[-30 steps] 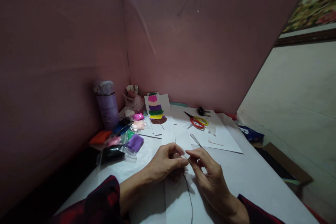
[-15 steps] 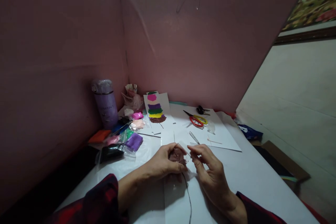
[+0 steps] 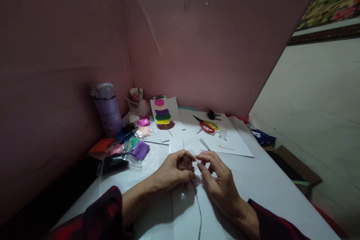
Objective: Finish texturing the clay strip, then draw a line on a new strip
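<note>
Brown clay lump (image 3: 185,163) is held in the left hand (image 3: 173,168), curled around its left side, thumb on the near side, fingers over the far side. The right hand (image 3: 219,176) is set just right of it, fingertips pinched narrow on what looks like clear plastic film (image 3: 192,152) (thin and pale, hard to make out). Key relation: the lump lies left of the right fingertips at about the same depth, with only a small gap between, bridged by the film. The left hand is nearer, already touching; no contact between right hand and lump can be made out. Long axis of the lump cannot be told, as it is roundish and part hidden by fingers.

Relative to both hands, the lump sits between the 2, on the left hand's side, over the white table covering (image 3: 239,183). A thin dark line (image 3: 199,206) (cord or drawn mark, cannot tell) is seen running from beneath the hands toward the near edge. On the far side, the striped drawing (image 3: 163,117) is placed slightly left, the red-and-yellow-handled scissors (image 3: 207,126) slightly right, both well apart from the hands.
</note>
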Action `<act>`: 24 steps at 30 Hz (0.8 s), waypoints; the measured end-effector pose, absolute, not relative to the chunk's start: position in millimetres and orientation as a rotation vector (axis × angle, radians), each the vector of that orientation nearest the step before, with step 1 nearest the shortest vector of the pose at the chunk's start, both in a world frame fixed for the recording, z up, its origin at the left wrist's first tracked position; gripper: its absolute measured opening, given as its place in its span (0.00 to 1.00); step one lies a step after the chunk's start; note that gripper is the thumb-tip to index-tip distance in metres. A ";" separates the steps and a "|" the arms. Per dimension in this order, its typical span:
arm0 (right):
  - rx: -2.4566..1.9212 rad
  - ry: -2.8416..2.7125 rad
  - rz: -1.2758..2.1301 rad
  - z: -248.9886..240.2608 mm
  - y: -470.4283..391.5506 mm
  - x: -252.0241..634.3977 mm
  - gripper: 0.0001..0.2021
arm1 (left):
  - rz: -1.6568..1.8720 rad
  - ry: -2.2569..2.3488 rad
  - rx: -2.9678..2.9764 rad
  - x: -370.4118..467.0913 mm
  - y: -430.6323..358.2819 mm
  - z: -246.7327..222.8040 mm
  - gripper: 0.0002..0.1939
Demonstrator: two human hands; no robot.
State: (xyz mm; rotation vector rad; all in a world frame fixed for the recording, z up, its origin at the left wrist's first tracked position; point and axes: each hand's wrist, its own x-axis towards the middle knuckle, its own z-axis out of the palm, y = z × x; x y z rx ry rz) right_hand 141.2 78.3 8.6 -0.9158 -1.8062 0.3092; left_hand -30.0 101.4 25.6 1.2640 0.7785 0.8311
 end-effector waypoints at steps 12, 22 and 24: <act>-0.978 -1.759 0.377 10.0 80.1 141.5 0.08 | 0.810 0.814 1.448 -30.5 96.5 26.7 0.08; -0.890 -1.680 0.543 9.2 75.3 141.4 0.09 | 0.828 0.873 1.461 -31.6 99.2 30.4 0.07; -0.932 -1.647 0.629 9.5 74.3 141.4 0.13 | 0.856 0.904 1.517 -33.3 99.8 31.7 0.07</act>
